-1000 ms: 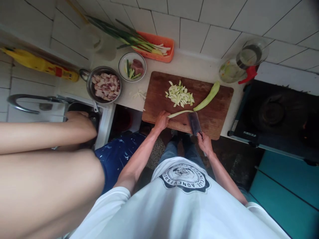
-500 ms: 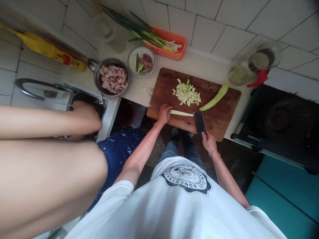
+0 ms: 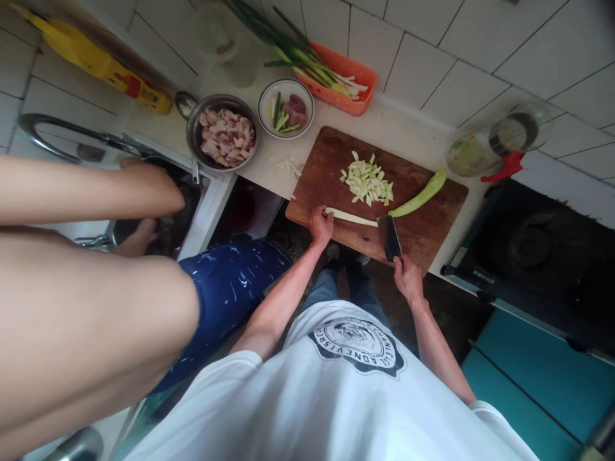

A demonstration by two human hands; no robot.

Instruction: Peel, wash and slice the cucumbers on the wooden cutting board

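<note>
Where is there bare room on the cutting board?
The cutting board is bare at its far left corner, and at its right end past the cleaver. The middle is crowded with cut pieces, a long strip and a green half.

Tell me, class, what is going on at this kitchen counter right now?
A person is slicing a pale green vegetable strip on a wooden cutting board. The left hand pins the strip's end, while the right hand grips a cleaver set at its other end. A pile of cut pieces and a whole green vegetable lie further back on the board. Beside them, another person's hands reach into the sink.
</note>
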